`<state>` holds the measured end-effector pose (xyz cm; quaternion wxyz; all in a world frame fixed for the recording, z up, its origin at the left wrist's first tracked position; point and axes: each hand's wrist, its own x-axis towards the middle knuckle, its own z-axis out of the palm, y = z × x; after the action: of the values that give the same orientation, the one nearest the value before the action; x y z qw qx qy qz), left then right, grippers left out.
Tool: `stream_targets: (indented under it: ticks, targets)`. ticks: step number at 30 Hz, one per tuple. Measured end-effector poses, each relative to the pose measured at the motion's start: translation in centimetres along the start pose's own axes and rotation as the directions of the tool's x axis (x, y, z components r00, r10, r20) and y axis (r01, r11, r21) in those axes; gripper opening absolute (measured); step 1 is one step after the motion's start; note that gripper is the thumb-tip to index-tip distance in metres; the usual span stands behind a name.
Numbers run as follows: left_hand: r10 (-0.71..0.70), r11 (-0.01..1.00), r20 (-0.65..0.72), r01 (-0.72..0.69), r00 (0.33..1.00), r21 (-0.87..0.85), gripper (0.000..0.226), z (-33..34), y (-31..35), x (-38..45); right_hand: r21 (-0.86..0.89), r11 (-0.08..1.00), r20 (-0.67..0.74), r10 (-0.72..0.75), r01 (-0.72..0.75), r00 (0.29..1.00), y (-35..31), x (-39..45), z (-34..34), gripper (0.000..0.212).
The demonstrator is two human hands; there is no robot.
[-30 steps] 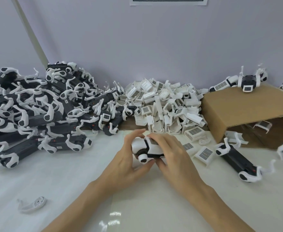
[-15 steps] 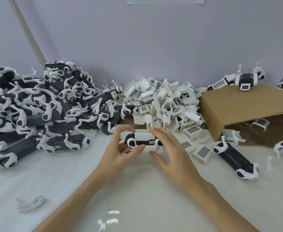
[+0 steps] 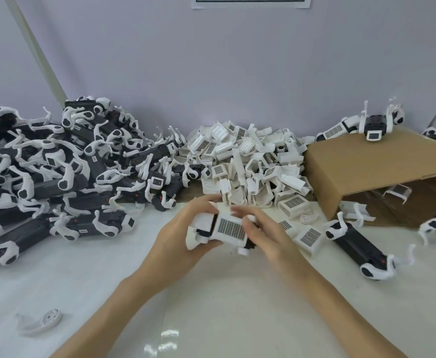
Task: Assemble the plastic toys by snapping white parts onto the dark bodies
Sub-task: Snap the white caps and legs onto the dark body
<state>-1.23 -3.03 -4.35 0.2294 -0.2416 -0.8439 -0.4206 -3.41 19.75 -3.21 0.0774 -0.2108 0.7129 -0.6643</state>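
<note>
I see a glossy white table (image 3: 211,306). At ten o'clock lies a heap of dark toy bodies with white legs (image 3: 56,171), at twelve a pile of white plastic covers (image 3: 250,161), at two a tipped brown cardboard box (image 3: 374,171), at eight a lone white leg piece (image 3: 41,320).

Both my forearms are bare from the bottom edge of view up to the wrists; no sleeve or cuff shows on either. My left hand (image 3: 183,236) carries no glove, ring, watch or band. My right hand (image 3: 268,236) is likewise ungloved, with nothing worn at the wrist below it. Fingernails (image 3: 237,208) on the right hand are short, pale and rounded; one pale nail also shows on the left. No marks, tape or dressings visible on either forearm.
</note>
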Motion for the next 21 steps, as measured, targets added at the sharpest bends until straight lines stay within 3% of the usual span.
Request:
stream_targets:
  ticks: [3, 6, 8, 12, 17, 21]
  targets:
    - [0.141, 0.975, -0.010, -0.137, 0.990, 0.173, 0.062, 0.2, -0.4, 0.0, -0.305, 0.951, -0.010, -0.046, 0.041, 0.999, 0.4, 0.0, -0.4, 0.016]
    - [0.013, 0.988, -0.016, -0.011, 1.000, 0.156, 0.084, -0.3, -0.5, -0.2, -0.494, 0.858, -0.088, -0.210, 0.140, 0.974, 0.5, 0.1, 0.1, 0.022]
    - [-0.080, 0.990, 0.044, 0.074, 0.996, 0.123, 0.084, -0.3, -0.6, -0.4, -0.609, 0.755, -0.085, -0.367, 0.243, 0.926, 0.6, -0.1, 0.7, 0.031]
    - [-0.269, 0.949, 0.092, 0.280, 0.959, -0.143, 0.059, 0.2, -0.3, -0.6, -0.606, 0.768, -0.113, -0.340, 0.207, 0.933, 1.0, -0.6, 1.1, 0.039]
    - [-0.288, 0.913, 0.130, 0.313, 0.949, -0.260, 0.061, 0.2, -0.2, -0.4, -0.628, 0.744, -0.052, -0.335, 0.230, 0.941, 1.9, -0.3, 0.9, 0.039]
    - [-0.220, 0.935, 0.130, 0.247, 0.967, -0.256, 0.042, 0.2, 0.1, -0.4, -0.640, 0.731, 0.001, -0.310, 0.239, 0.951, 2.1, -0.4, 0.5, 0.039]
